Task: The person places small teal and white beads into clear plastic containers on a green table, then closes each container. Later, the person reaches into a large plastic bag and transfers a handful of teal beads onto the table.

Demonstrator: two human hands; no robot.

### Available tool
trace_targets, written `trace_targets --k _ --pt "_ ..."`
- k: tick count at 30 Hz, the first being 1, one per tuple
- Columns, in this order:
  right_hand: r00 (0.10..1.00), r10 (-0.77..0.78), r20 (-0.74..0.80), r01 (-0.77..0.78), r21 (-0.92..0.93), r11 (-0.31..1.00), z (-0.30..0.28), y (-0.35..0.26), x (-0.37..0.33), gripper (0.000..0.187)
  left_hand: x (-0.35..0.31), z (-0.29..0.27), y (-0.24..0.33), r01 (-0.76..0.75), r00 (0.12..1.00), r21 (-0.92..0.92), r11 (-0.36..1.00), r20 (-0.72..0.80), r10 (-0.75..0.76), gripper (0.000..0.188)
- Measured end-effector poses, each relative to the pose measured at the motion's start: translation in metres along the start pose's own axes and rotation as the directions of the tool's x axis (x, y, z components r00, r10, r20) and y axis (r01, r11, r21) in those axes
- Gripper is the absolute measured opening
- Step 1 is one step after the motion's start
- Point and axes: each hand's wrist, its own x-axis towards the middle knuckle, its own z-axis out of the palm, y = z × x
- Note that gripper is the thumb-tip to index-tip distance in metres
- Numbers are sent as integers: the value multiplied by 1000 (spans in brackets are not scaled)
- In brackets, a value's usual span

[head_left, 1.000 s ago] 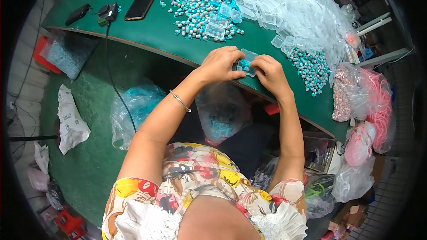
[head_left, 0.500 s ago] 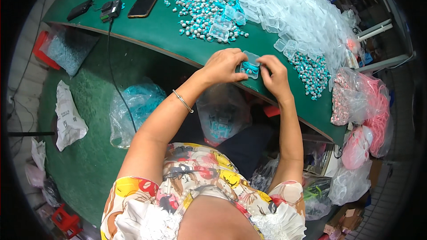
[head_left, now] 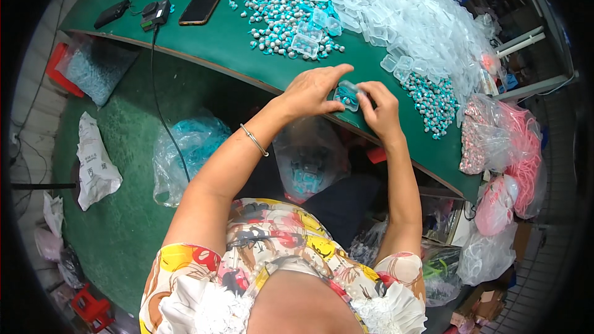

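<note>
At the table's near edge sits a small clear plastic box with turquoise pieces inside. My left hand is beside its left side, thumb and fingers spread apart, with the thumb tip close to or touching the box. On the other side, the bent fingers of my right hand pinch the box's right edge. Beyond the hands lies a heap of small grey-and-turquoise pieces; a smaller heap of similar pieces is to the right. A large pile of clear plastic boxes spreads across the far side.
On the green table, a phone and a small black device with a hanging cable lie at the left. Bags of pink cords and pink pieces stand at the right edge. Filled plastic bags lie below.
The box's raised lid has come down lower. My left fingers have spread and lifted off the box's far side, and my right fingers have shifted slightly down its right side.
</note>
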Motion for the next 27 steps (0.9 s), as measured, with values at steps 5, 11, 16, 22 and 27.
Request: trace_targets --k 5,11,16,22,27 --pt "995 -97 18 98 -60 993 4 -9 -12 26 -2 6 -1 -123 992 152 981 -17 127 32" --pt "998 10 64 -14 66 998 12 -8 -12 22 -5 4 2 -62 998 58 996 27 60 22" --pt "965 124 232 -166 170 971 2 -11 -2 15 -7 3 4 -37 999 -15 999 3 37 26" --pt "995 3 -103 -73 -687 723 -29 63 32 15 -31 19 40 -115 992 105 988 -35 119 25" --pt "998 -50 -35 -2 -841 541 -23 91 42 18 -56 42 56 -94 988 131 987 134 76 28"
